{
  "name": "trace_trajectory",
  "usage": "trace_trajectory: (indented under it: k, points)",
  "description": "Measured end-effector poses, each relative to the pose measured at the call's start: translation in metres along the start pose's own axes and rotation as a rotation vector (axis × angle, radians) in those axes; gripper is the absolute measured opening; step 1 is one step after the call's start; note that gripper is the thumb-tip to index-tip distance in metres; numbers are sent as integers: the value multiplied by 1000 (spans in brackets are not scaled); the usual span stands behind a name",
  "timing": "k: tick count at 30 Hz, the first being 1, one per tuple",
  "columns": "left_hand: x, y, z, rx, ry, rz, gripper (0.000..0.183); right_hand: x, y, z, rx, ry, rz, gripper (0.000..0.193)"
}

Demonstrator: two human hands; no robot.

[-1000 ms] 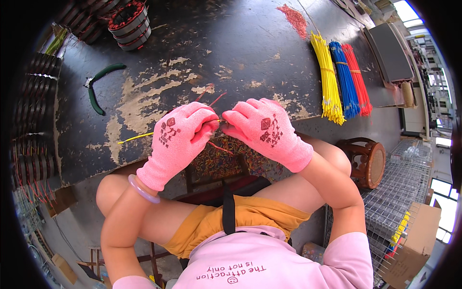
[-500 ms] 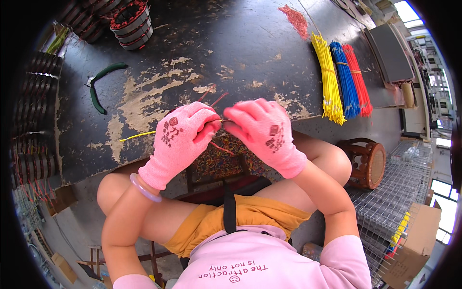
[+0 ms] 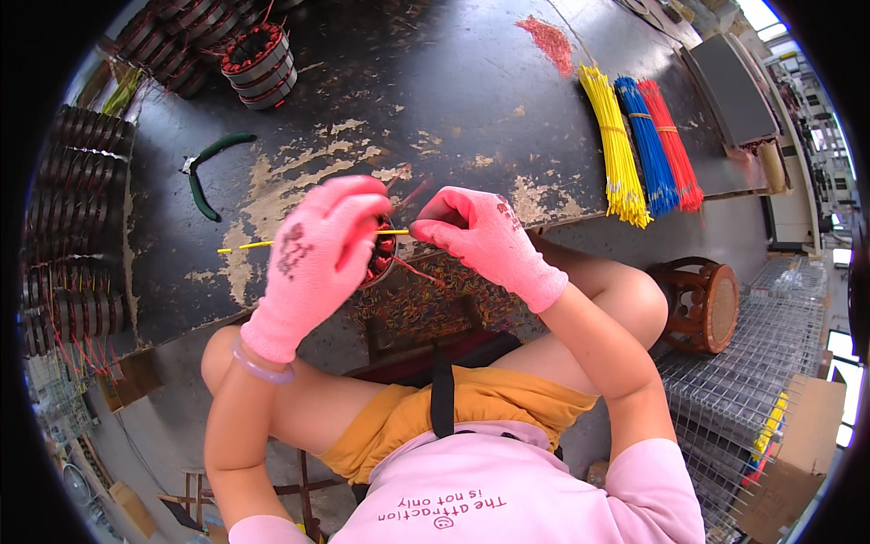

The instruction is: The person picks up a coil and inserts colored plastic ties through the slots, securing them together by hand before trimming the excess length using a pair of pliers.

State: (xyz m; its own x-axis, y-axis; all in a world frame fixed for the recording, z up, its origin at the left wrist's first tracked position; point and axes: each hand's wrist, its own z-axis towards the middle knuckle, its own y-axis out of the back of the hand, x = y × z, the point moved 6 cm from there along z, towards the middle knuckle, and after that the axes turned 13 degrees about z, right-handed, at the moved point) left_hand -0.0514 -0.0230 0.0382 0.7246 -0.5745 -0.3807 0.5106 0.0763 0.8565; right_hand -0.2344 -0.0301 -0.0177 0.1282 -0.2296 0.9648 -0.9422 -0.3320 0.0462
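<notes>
Frame centre: left hand (image 3: pixel 317 263) grip clamped round motor coil (image 3: pixel 379 258); right hand (image 3: pixel 485 238) pinches yellow tube (image 3: pixel 272 243) over counter (image 3: pixel 435 100); tube light, bendy, probably best held near tip.

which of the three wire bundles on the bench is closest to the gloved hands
The yellow bundle. It lies leftmost of the three, on the side toward the right hand; the blue bundle is in the middle and the red bundle lies farthest away.
</notes>
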Motion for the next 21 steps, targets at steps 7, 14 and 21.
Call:
trace_trajectory:
  k: [7, 14, 21]
  points:
    - [8, -19, -2, 58, 72, 78, 23, 2, 0, 4, -40, 136, -129, 31]
    - [9, -33, -5, 76, 114, 90, 26, 19, 139, -65, -574, 332, -302, 23]
    - [4, -35, -1, 107, 123, 77, 28, -27, 312, -152, -1088, -134, -946, 53]
